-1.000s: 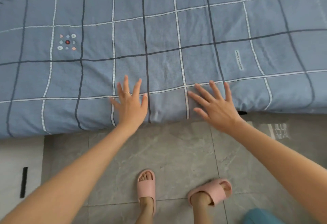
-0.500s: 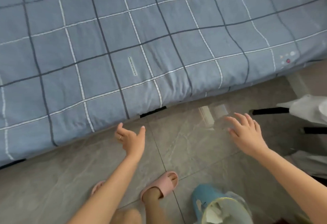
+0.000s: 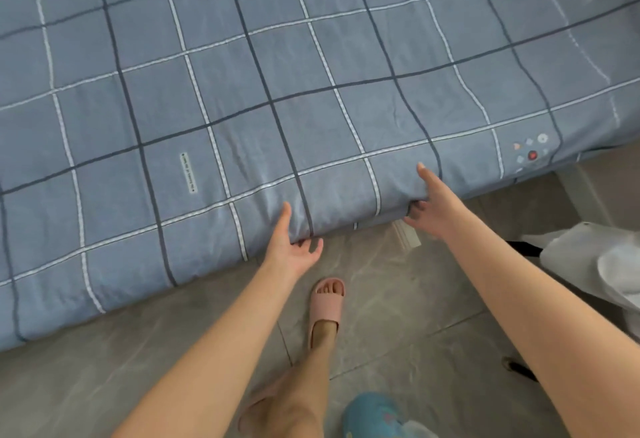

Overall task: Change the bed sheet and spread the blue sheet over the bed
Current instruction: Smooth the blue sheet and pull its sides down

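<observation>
The blue sheet (image 3: 311,91) covers the bed, its near hem running from near left to far right. The left hand (image 3: 292,247) and right hand (image 3: 433,205) each pinch that hem — thumb on top, fingers curled under — the right one farther along.

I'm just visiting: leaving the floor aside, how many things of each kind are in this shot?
Blue checked cotton bed sheet: 1
Bare hands gripping its edge: 2, left hand and right hand
Pink foam slippers: 2, one half hidden
Blue plastic bin: 1
White crumpled cloth: 1
Total: 7
</observation>
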Demonstrator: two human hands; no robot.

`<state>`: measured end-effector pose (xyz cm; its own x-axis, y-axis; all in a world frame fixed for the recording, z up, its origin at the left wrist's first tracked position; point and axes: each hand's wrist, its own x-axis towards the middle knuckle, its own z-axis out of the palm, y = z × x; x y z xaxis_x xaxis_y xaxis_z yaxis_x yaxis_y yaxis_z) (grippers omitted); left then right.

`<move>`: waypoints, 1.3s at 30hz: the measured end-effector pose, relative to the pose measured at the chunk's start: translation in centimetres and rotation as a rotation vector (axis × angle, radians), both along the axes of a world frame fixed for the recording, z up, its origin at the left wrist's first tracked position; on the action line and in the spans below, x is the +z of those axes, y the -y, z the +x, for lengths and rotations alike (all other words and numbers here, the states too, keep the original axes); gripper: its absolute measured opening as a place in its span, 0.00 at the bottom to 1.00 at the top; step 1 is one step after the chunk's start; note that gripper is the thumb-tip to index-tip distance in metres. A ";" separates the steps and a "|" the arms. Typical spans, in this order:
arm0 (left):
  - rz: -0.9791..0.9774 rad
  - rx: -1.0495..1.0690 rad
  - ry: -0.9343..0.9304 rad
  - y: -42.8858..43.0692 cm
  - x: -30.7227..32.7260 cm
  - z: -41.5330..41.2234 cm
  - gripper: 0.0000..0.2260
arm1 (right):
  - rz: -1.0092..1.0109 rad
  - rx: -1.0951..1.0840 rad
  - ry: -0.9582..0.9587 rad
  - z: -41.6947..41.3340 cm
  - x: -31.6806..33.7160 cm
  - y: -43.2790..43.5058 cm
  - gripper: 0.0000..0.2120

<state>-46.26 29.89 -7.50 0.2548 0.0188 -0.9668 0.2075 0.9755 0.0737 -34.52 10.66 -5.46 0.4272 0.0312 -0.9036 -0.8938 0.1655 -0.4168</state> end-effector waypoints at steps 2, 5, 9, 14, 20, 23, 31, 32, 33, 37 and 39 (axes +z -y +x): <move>0.005 0.024 -0.053 0.6 -0.2 0.8 0.33 | -0.004 -0.016 -0.006 1.6 -0.4 0.2 0.15; 0.033 0.031 -0.102 1.1 -0.9 1.8 0.31 | -0.031 -0.087 -0.035 3.9 -1.1 1.2 0.19; 0.021 0.023 -0.136 1.4 -1.0 2.6 0.28 | -0.046 -0.085 -0.075 5.1 -1.5 2.6 0.14; 0.007 0.003 -0.159 1.3 -0.8 2.7 0.25 | -0.035 -0.128 -0.115 5.7 -2.6 3.1 0.21; 0.060 0.189 -0.057 1.9 0.2 3.3 0.15 | 0.053 -0.256 -0.049 5.7 -2.3 3.1 0.05; 0.068 0.354 0.082 1.8 0.7 4.0 0.20 | 0.121 -0.258 0.036 7.0 -0.9 3.2 0.04; 0.161 0.440 0.504 -0.1 1.4 7.0 0.27 | 0.480 -0.259 0.217 12.1 2.7 1.5 0.22; 0.181 0.437 0.497 -0.3 1.4 7.2 0.27 | 0.485 -0.275 0.212 12.4 2.7 1.1 0.25; 0.209 0.436 0.473 -0.4 1.2 7.3 0.26 | 0.478 -0.276 0.206 12.6 2.4 1.0 0.28; 0.363 0.351 0.084 1.1 -0.3 6.2 0.26 | 0.470 -0.286 0.175 12.7 1.6 1.1 0.37; 0.380 0.320 -0.030 2.4 -0.7 5.5 0.26 | 0.452 -0.281 0.172 12.6 1.7 1.1 0.38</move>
<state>-40.78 27.50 -8.21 0.1508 0.4438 -0.8833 -0.0907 0.8960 0.4347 -21.88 9.60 -3.77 0.6150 0.2635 -0.7432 -0.7151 0.5837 -0.3847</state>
